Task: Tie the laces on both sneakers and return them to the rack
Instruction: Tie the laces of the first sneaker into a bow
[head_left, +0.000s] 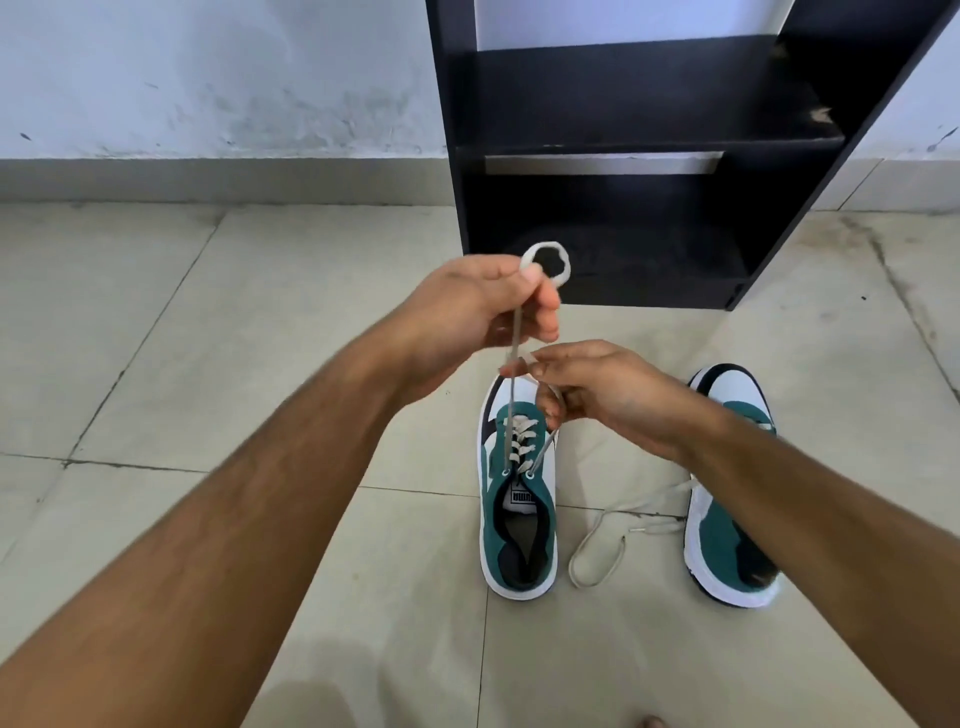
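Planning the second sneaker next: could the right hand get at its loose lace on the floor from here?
Probably yes. The loose lace lies in the open on the tile between the two sneakers, nothing covering it. But the right hand is pinching the first sneaker's lace, so it must let go first.
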